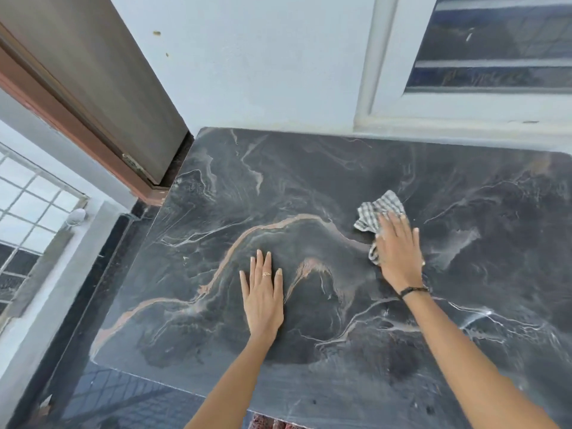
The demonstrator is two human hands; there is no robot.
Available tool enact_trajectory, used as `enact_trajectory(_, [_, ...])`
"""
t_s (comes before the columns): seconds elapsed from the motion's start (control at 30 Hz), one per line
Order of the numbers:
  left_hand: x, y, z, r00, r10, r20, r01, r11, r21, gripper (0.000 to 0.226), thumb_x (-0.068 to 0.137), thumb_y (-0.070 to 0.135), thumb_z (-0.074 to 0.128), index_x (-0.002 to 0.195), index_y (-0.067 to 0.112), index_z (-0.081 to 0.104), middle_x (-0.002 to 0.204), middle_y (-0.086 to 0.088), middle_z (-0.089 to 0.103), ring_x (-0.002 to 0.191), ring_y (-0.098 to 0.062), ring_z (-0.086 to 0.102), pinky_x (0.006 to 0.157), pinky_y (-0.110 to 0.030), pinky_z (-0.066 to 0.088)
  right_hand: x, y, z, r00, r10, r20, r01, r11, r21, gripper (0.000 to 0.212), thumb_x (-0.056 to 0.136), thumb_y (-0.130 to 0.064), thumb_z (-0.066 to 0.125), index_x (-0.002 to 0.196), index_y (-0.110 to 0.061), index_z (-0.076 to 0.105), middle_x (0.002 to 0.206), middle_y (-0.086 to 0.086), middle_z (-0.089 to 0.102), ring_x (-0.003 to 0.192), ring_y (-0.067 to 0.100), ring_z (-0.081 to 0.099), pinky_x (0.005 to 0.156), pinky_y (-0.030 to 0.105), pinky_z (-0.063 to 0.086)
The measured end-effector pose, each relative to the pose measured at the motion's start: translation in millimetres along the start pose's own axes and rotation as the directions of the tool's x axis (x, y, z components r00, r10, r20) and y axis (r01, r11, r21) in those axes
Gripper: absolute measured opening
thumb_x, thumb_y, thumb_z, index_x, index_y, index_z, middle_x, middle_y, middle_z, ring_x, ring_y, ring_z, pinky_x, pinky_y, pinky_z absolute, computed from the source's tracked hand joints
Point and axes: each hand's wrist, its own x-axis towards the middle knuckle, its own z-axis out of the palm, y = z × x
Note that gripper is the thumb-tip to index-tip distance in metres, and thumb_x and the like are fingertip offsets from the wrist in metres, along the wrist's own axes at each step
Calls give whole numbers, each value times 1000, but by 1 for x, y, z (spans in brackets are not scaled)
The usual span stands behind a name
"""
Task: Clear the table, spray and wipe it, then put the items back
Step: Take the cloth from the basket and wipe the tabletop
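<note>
Both hands are laid flat on the dark veined marble table point(309, 168): the right hand point(399, 249) pressing the crumpled checked grey-and-white cloth point(376, 212) at its fingertips, the left hand point(263, 295) spread bare beside it.

The single head view looks forward and steeply down from above the near edge of the dark grey marble-patterned counter point(309, 181), close enough that both forearms enter from the bottom of the picture and the slab fills most of it. It faces the pale blue painted wall point(263, 57) behind the counter, with the brown wooden door point(102, 88) at upper left and the white-framed louvred window point(495, 51) at upper right. Wide-angle bending curves the counter's edges.
</note>
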Motion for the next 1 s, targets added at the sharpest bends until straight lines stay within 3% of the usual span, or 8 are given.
enact_trajectory(0.13, [0,-2,4,999,14,-35,-9,993,120,69,87,50,-3,147,22,18,156,7,8,143,-5,0,118,-32,-5,-41,40,-20,965,253,-71,-246,965,95,46,98,-15,38,143,-10,32,153,12,26,144,29,16,116,50,11])
enact_trajectory(0.23, [-1,0,4,999,15,-44,-8,987,161,68,88,48,-3,147,20,19,156,6,10,143,-7,2,118,-34,-3,-83,15,-6,952,286,-108,-274,955,114,47,95,-9,44,141,-8,36,151,14,29,142,32,19,115,50,13])
enact_trajectory(0.43, [0,2,0,999,-26,-20,27,999,28,71,86,57,1,146,25,22,155,11,9,142,0,0,118,-31,-8,-50,-63,25,993,95,-77,-91,994,54,57,91,-11,52,144,-17,33,148,14,37,139,33,28,114,49,19])
enact_trajectory(0.53, [2,5,-8,996,-80,49,90,961,-261,58,92,52,19,143,27,27,153,13,17,135,15,4,116,-23,-8,-43,-116,42,994,-110,-31,110,994,9,69,79,-14,70,140,-22,39,137,13,51,130,34,44,106,50,35])
enact_trajectory(0.6, [1,6,-15,989,-98,107,135,897,-422,45,99,39,26,144,28,24,152,15,18,123,31,2,110,-10,-10,-65,-144,53,975,-222,-1,222,975,-6,80,67,-17,79,137,-26,41,132,9,57,126,30,50,102,47,41])
enact_trajectory(0.7, [2,3,-18,986,-97,132,148,878,-455,51,96,46,22,144,30,20,153,14,18,130,22,2,104,-1,-12,-110,-151,55,939,-336,72,334,942,35,90,61,-24,83,136,-28,33,135,6,54,127,26,49,105,42,41])
enact_trajectory(0.8, [4,-1,-14,987,-60,151,119,900,-421,68,83,63,21,144,33,19,154,14,16,135,14,1,112,-16,-13,-130,-107,44,940,-339,39,339,941,5,87,63,-12,80,137,-29,38,139,5,51,129,26,47,109,45,36])
enact_trajectory(1.0, [0,-3,-6,996,39,83,-44,997,61,73,79,66,8,143,36,27,157,7,6,144,-9,-2,115,-31,-12,-117,41,-11,997,7,-81,-13,997,-80,58,92,-8,51,145,-19,29,150,9,34,140,31,27,114,48,23])
